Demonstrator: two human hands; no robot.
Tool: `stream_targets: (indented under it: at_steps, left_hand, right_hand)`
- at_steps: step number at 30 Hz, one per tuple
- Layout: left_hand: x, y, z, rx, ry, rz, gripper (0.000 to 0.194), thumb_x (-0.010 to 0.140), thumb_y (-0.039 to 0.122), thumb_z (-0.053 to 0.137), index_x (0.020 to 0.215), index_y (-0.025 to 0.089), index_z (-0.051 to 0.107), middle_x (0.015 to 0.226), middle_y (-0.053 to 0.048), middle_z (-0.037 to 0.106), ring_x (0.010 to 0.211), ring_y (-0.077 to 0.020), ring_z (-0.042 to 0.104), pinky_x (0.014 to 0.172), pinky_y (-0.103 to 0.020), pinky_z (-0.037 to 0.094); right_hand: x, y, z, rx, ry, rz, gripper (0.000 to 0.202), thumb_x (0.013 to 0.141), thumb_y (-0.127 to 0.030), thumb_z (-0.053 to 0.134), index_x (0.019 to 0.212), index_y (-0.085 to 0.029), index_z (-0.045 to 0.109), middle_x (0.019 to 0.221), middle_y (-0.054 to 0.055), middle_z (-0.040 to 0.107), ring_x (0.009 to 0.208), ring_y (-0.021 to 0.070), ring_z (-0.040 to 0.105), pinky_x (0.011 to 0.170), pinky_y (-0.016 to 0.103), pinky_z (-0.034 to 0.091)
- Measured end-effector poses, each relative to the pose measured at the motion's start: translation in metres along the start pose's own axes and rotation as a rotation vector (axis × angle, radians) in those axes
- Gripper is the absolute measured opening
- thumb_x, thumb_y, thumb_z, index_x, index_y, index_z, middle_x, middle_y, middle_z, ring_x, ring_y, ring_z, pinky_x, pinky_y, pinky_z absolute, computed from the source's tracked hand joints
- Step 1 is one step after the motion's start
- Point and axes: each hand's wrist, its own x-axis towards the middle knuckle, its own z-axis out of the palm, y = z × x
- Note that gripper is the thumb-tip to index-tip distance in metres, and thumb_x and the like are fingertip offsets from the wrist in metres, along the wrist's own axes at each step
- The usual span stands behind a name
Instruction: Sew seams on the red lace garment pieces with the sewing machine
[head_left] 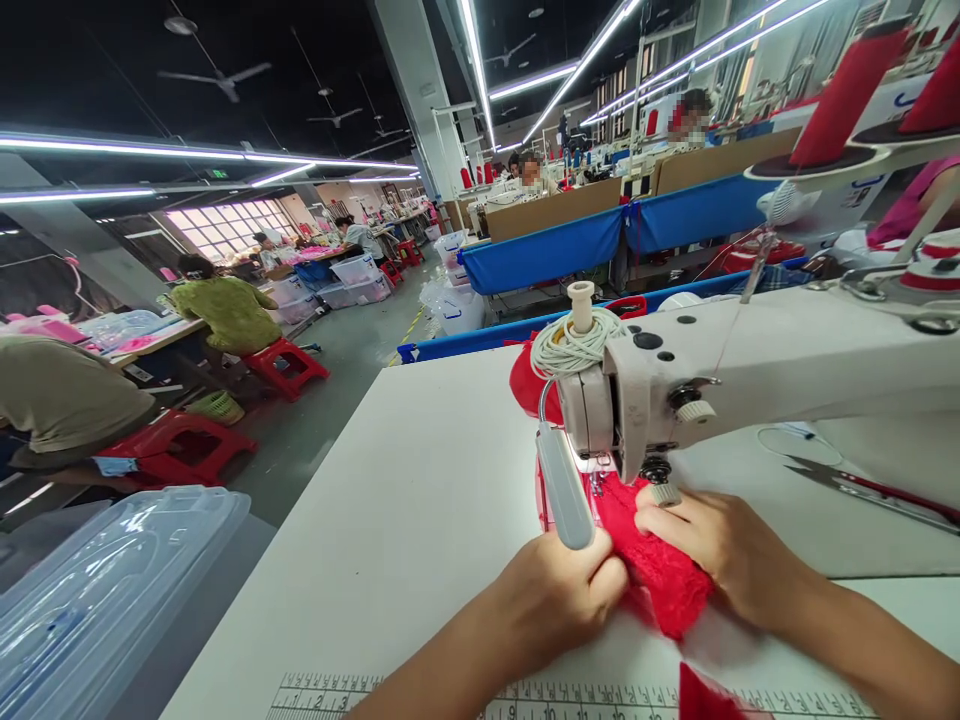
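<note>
One piece of red cloth (626, 525) lay on the table (420, 470) between the left hand (566, 590) and the right hand (720, 545), running away from the grip to the metal foot (596, 483) of a sewing machine (750, 345). The left hand was closed nearly to a fist, thumb against curled fingers, with the near left edge of the cloth caught in it. The right hand lay bent over the opposite edge, its fingertips partly hidden behind a knob (665, 494); whether they pinched the cloth or merely pressed it could not be told. Just beyond the left hand, a grey lamp (566, 490) hid part of the cloth. Good practice at this step, judged from the pose, called for the left hand to keep the cloth flat and lightly taut while the right steered its edge, neither tugging, since a pull could have puckered the cloth. Fingertips were best kept short of the foot. The crumpled part between the hands seemed likely to fold under and deserved smoothing. Nearer the person than the grip lay a printed ruler (322, 690) and a red scrap (706, 697); beyond the right hand, scissors (877, 490) rested well apart from the cloth.
</note>
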Motion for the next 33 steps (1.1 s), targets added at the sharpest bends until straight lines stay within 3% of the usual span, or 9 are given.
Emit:
stream_targets:
  at_steps: [5, 8, 11, 15, 18, 22, 26, 30, 33]
  left_hand:
    - [0.0, -0.005, 0.009, -0.029, -0.042, -0.137, 0.021, 0.082, 0.004, 0.039, 0.078, 0.016, 0.057, 0.063, -0.001, 0.045, 0.054, -0.014, 0.042, 0.043, -0.025, 0.03]
    - [0.003, -0.008, 0.015, -0.317, -0.019, -0.292, 0.017, 0.082, 0.012, 0.044, 0.068, 0.017, 0.053, 0.065, -0.001, 0.047, 0.058, -0.0139, 0.045, 0.049, -0.025, 0.039]
    - [0.009, -0.01, 0.013, -0.757, 0.001, -0.531, 0.02, 0.086, 0.014, 0.04, 0.072, 0.016, 0.053, 0.077, -0.004, 0.057, 0.063, -0.0125, 0.053, 0.056, -0.025, 0.048]
    - [0.011, -0.012, 0.01, -1.222, -0.159, -0.838, 0.018, 0.087, 0.019, 0.04, 0.074, 0.016, 0.052, 0.054, 0.003, 0.048, 0.039, -0.0083, 0.046, 0.036, -0.019, 0.035]
    - [0.008, -0.014, 0.009, -1.316, -0.177, -0.977, 0.018, 0.087, 0.023, 0.042, 0.071, 0.017, 0.048, 0.043, 0.007, 0.038, 0.035, -0.0103, 0.048, 0.035, -0.018, 0.029]
    - [0.008, -0.015, 0.006, -1.299, -0.158, -0.922, 0.01, 0.077, 0.014, 0.048, 0.068, 0.018, 0.045, 0.051, 0.006, 0.04, 0.039, -0.008, 0.047, 0.037, -0.019, 0.027]
    - [0.014, -0.009, 0.006, -1.195, -0.086, -0.793, 0.026, 0.066, 0.006, 0.057, 0.061, 0.019, 0.035, 0.053, 0.007, 0.04, 0.048, -0.0068, 0.038, 0.045, -0.021, 0.031]
    - [0.016, -0.002, 0.012, -1.036, 0.076, -0.814, 0.034, 0.069, 0.012, 0.061, 0.059, 0.019, 0.029, 0.056, 0.006, 0.037, 0.053, -0.0079, 0.033, 0.05, -0.022, 0.03]
    - [0.013, -0.005, 0.012, -1.011, 0.063, -0.849, 0.027, 0.073, 0.009, 0.05, 0.06, 0.019, 0.028, 0.056, 0.005, 0.035, 0.051, -0.0084, 0.036, 0.049, -0.023, 0.029]
  right_hand:
    - [0.007, -0.008, -0.007, 0.093, -0.076, 0.016, 0.016, 0.087, -0.017, 0.041, 0.084, -0.019, 0.056, 0.079, 0.005, 0.053, 0.071, 0.0185, 0.048, 0.059, 0.028, 0.039]
    - [0.006, -0.009, -0.004, 0.088, -0.033, 0.06, 0.022, 0.089, -0.03, 0.045, 0.073, -0.02, 0.056, 0.074, 0.004, 0.052, 0.061, 0.0158, 0.046, 0.051, 0.025, 0.034]
    - [0.002, -0.009, 0.002, 0.158, 0.061, 0.146, 0.028, 0.091, -0.029, 0.041, 0.068, -0.019, 0.055, 0.072, 0.003, 0.054, 0.055, 0.0128, 0.046, 0.048, 0.022, 0.035]
    - [0.003, -0.009, 0.004, 0.225, 0.105, 0.218, 0.025, 0.088, -0.02, 0.041, 0.067, -0.02, 0.054, 0.065, 0.001, 0.056, 0.053, 0.0127, 0.051, 0.048, 0.021, 0.039]
    - [0.006, -0.01, 0.002, 0.262, 0.156, 0.247, 0.029, 0.09, -0.023, 0.042, 0.063, -0.02, 0.052, 0.057, -0.001, 0.054, 0.048, 0.0118, 0.05, 0.043, 0.02, 0.038]
    - [0.01, -0.012, -0.001, 0.312, 0.183, 0.251, 0.032, 0.09, -0.025, 0.041, 0.06, -0.02, 0.05, 0.053, 0.0, 0.052, 0.045, 0.0114, 0.05, 0.042, 0.019, 0.04]
    - [0.01, -0.014, -0.001, 0.367, 0.199, 0.244, 0.039, 0.092, -0.025, 0.039, 0.054, -0.021, 0.043, 0.049, -0.001, 0.048, 0.043, 0.0112, 0.049, 0.042, 0.02, 0.041]
    - [0.009, -0.014, -0.001, 0.353, 0.202, 0.202, 0.029, 0.093, -0.024, 0.04, 0.066, -0.02, 0.053, 0.056, 0.0, 0.052, 0.049, 0.0128, 0.052, 0.046, 0.022, 0.044]
    - [0.008, -0.013, -0.001, 0.286, 0.224, 0.167, 0.025, 0.093, -0.023, 0.042, 0.072, -0.02, 0.055, 0.059, 0.0, 0.054, 0.049, 0.0127, 0.052, 0.046, 0.023, 0.044]
